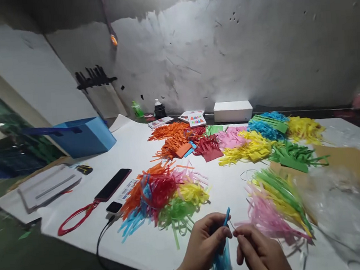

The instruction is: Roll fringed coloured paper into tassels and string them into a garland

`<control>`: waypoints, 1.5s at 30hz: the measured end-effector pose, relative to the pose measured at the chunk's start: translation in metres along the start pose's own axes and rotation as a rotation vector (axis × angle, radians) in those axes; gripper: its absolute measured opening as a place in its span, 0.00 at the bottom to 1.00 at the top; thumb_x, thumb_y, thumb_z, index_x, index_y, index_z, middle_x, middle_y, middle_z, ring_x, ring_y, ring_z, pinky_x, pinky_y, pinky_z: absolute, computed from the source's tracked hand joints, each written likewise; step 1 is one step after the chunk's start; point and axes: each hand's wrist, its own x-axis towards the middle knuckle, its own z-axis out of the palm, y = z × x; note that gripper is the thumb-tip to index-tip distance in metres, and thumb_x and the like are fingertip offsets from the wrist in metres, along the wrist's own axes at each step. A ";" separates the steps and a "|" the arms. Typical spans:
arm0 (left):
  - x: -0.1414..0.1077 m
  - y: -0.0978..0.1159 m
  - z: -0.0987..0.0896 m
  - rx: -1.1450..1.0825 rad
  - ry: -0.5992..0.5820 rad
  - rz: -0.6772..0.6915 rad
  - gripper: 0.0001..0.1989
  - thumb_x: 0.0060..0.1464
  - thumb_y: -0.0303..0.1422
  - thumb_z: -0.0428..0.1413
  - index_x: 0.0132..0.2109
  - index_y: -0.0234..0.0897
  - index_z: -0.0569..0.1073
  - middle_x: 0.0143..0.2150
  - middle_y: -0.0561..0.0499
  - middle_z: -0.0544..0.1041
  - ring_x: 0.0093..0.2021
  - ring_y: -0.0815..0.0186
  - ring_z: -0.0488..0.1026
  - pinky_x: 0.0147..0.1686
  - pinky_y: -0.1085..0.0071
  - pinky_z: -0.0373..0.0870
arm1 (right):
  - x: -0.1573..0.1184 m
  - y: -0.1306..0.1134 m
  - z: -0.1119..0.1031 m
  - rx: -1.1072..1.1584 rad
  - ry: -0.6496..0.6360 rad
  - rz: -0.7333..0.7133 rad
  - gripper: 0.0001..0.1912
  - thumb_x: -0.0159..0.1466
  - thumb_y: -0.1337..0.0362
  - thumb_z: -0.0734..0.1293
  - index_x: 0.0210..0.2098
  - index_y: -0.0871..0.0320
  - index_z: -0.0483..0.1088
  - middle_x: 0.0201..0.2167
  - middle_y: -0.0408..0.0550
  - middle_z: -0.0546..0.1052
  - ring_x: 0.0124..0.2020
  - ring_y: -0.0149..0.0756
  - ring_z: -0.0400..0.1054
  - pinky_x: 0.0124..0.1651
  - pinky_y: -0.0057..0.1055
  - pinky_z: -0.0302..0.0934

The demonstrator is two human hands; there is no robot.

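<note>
My left hand point(205, 244) is closed around a blue paper tassel point(222, 265), its twisted top poking up above the thumb and its strips hanging below. Close beside it, the fingertips of my right hand point(257, 250) pinch a thin pale string point(232, 226) that runs to the tassel's top. To the right of my hands lie pink, yellow and green tassels point(276, 202). Beyond my left hand sits a mixed pile of orange, red, blue, green and yellow tassels point(168, 188).
Fringed paper bundles point(247, 146) in several colours spread across the white table point(105, 219). A phone point(113, 185), a small black device point(113, 207) with a cable and a blue bin point(82, 137) are at left. Clear plastic bags point(340, 209) lie at right, a white box point(233, 111) at the back.
</note>
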 end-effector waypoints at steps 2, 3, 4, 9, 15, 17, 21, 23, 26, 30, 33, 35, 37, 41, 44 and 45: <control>-0.001 -0.003 0.006 -0.022 0.003 -0.026 0.23 0.46 0.47 0.68 0.41 0.33 0.79 0.26 0.52 0.75 0.19 0.76 0.61 0.19 0.79 0.57 | 0.001 -0.003 -0.002 -0.028 -0.021 -0.010 0.25 0.67 0.42 0.58 0.33 0.56 0.72 0.16 0.42 0.70 0.17 0.30 0.59 0.22 0.26 0.50; -0.001 -0.004 0.008 -0.023 0.001 -0.029 0.22 0.46 0.47 0.68 0.40 0.33 0.79 0.26 0.53 0.75 0.19 0.77 0.60 0.19 0.79 0.56 | 0.001 -0.003 -0.003 -0.032 -0.020 0.003 0.25 0.67 0.42 0.59 0.33 0.56 0.71 0.16 0.42 0.69 0.17 0.30 0.59 0.22 0.26 0.49; -0.001 -0.005 0.010 -0.018 -0.004 -0.031 0.21 0.47 0.46 0.68 0.39 0.33 0.79 0.25 0.53 0.74 0.18 0.78 0.58 0.19 0.80 0.55 | 0.001 -0.003 -0.004 -0.028 -0.015 0.021 0.25 0.67 0.42 0.59 0.33 0.57 0.71 0.16 0.41 0.68 0.18 0.30 0.59 0.22 0.25 0.48; -0.001 -0.002 0.016 0.013 0.005 -0.050 0.20 0.47 0.47 0.68 0.35 0.33 0.78 0.23 0.55 0.72 0.18 0.78 0.56 0.18 0.79 0.53 | -0.002 -0.002 -0.009 0.029 0.008 0.076 0.26 0.66 0.40 0.60 0.34 0.57 0.70 0.15 0.40 0.66 0.16 0.29 0.57 0.21 0.25 0.46; -0.001 -0.001 0.015 0.098 0.004 -0.016 0.18 0.50 0.47 0.65 0.34 0.34 0.78 0.23 0.55 0.72 0.18 0.77 0.57 0.19 0.79 0.55 | -0.001 0.002 -0.010 0.074 0.012 0.095 0.26 0.65 0.40 0.61 0.34 0.59 0.70 0.14 0.39 0.66 0.16 0.28 0.57 0.21 0.24 0.45; -0.001 -0.004 0.011 0.241 -0.001 0.085 0.14 0.54 0.43 0.63 0.36 0.36 0.79 0.24 0.53 0.74 0.20 0.74 0.62 0.20 0.78 0.60 | 0.000 0.005 -0.011 0.094 0.000 0.104 0.26 0.65 0.41 0.62 0.33 0.60 0.70 0.13 0.39 0.66 0.16 0.27 0.56 0.20 0.23 0.44; -0.001 -0.012 0.004 0.661 -0.043 0.524 0.07 0.59 0.30 0.58 0.45 0.40 0.79 0.32 0.48 0.80 0.31 0.65 0.75 0.32 0.74 0.70 | 0.003 0.010 -0.012 0.228 -0.062 0.191 0.26 0.66 0.41 0.62 0.44 0.60 0.67 0.18 0.41 0.72 0.11 0.22 0.52 0.16 0.21 0.39; 0.001 -0.015 0.002 0.803 -0.055 0.691 0.10 0.61 0.26 0.56 0.48 0.39 0.77 0.32 0.47 0.79 0.32 0.65 0.76 0.32 0.74 0.71 | 0.005 0.011 -0.011 0.318 -0.090 0.212 0.29 0.67 0.42 0.62 0.54 0.59 0.61 0.23 0.41 0.75 0.10 0.22 0.54 0.15 0.20 0.43; 0.002 -0.015 0.000 0.929 -0.041 0.807 0.12 0.63 0.24 0.54 0.51 0.38 0.75 0.33 0.46 0.79 0.31 0.65 0.76 0.31 0.74 0.72 | 0.008 0.012 -0.010 0.411 -0.149 0.212 0.30 0.66 0.43 0.63 0.56 0.59 0.59 0.24 0.41 0.75 0.11 0.24 0.61 0.17 0.21 0.49; -0.002 -0.010 0.000 0.920 -0.047 0.839 0.13 0.63 0.24 0.53 0.53 0.38 0.74 0.32 0.46 0.79 0.31 0.65 0.76 0.31 0.75 0.72 | 0.013 0.018 -0.009 0.398 -0.158 0.217 0.29 0.65 0.42 0.65 0.51 0.60 0.64 0.24 0.42 0.75 0.13 0.26 0.64 0.18 0.22 0.51; -0.005 -0.007 0.000 0.842 -0.074 0.749 0.11 0.64 0.27 0.53 0.51 0.37 0.75 0.31 0.47 0.78 0.30 0.65 0.76 0.30 0.75 0.71 | 0.014 0.025 -0.010 0.350 -0.168 0.225 0.30 0.65 0.41 0.64 0.51 0.60 0.64 0.23 0.41 0.75 0.12 0.26 0.64 0.18 0.22 0.49; -0.007 -0.007 -0.002 0.800 -0.078 0.678 0.10 0.63 0.28 0.53 0.49 0.37 0.77 0.32 0.46 0.79 0.31 0.65 0.76 0.31 0.74 0.71 | 0.014 0.027 -0.010 0.294 -0.181 0.218 0.30 0.65 0.41 0.64 0.52 0.60 0.63 0.22 0.41 0.74 0.12 0.25 0.63 0.18 0.22 0.49; -0.007 -0.008 -0.003 0.754 -0.071 0.604 0.09 0.63 0.29 0.54 0.48 0.38 0.78 0.33 0.47 0.81 0.33 0.64 0.77 0.34 0.73 0.71 | 0.013 0.028 -0.011 0.250 -0.198 0.217 0.30 0.65 0.40 0.63 0.52 0.60 0.63 0.22 0.41 0.74 0.11 0.24 0.62 0.17 0.21 0.49; -0.008 -0.010 -0.005 0.660 -0.052 0.468 0.08 0.62 0.31 0.55 0.46 0.40 0.79 0.35 0.48 0.83 0.34 0.64 0.78 0.36 0.74 0.71 | 0.013 0.025 -0.012 0.272 -0.238 0.238 0.30 0.65 0.41 0.64 0.53 0.60 0.63 0.22 0.41 0.75 0.11 0.23 0.62 0.16 0.20 0.47; -0.009 -0.010 -0.005 0.687 -0.082 0.488 0.08 0.62 0.30 0.56 0.45 0.39 0.79 0.34 0.48 0.82 0.33 0.65 0.78 0.34 0.74 0.71 | 0.015 0.021 -0.013 0.389 -0.258 0.266 0.32 0.63 0.42 0.67 0.54 0.61 0.63 0.22 0.41 0.75 0.11 0.24 0.63 0.16 0.20 0.49; -0.009 -0.010 -0.005 0.713 -0.102 0.519 0.08 0.62 0.30 0.56 0.45 0.39 0.79 0.33 0.47 0.81 0.32 0.64 0.78 0.34 0.74 0.71 | 0.015 0.021 -0.012 0.433 -0.266 0.282 0.32 0.63 0.42 0.68 0.53 0.61 0.63 0.22 0.41 0.75 0.11 0.25 0.63 0.15 0.21 0.50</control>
